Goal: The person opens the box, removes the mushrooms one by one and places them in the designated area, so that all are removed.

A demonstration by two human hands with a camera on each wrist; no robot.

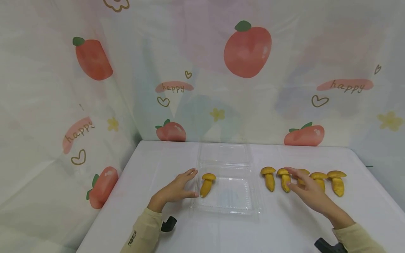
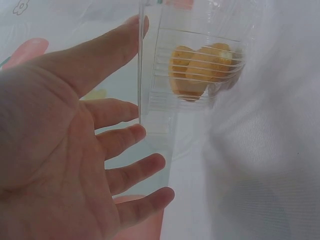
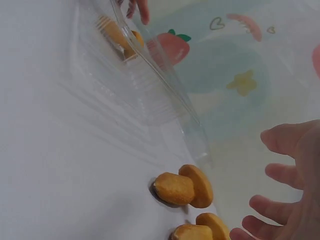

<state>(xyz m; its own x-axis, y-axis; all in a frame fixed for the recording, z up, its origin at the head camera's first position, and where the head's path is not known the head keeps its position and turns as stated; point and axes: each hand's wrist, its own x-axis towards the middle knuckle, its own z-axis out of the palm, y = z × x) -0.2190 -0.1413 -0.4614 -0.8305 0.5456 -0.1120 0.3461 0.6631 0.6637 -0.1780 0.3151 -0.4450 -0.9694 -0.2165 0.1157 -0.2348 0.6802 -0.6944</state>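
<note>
A clear plastic clamshell box (image 1: 235,207) lies with its lid (image 1: 224,154) folded back. Inside its left part is one yellow-brown mushroom (image 1: 207,185), cap toward the far side. My left hand (image 1: 177,189) rests at the box's left edge with fingers spread; in the left wrist view the thumb (image 2: 100,57) lies against the rim. To the right, my right hand (image 1: 311,195) hovers over a row of several mushrooms (image 1: 338,184), partly covering the middle ones. Nothing shows between its spread fingers (image 3: 272,207) in the right wrist view, where two mushrooms (image 3: 175,189) lie beside it.
The white table (image 1: 218,232) ends at a printed fabric backdrop (image 1: 202,70) behind and on the left. Dark wrist-camera pieces (image 1: 169,224) sit under both sleeves. At the row's left end, a mushroom (image 1: 269,179) lies a short way from the box.
</note>
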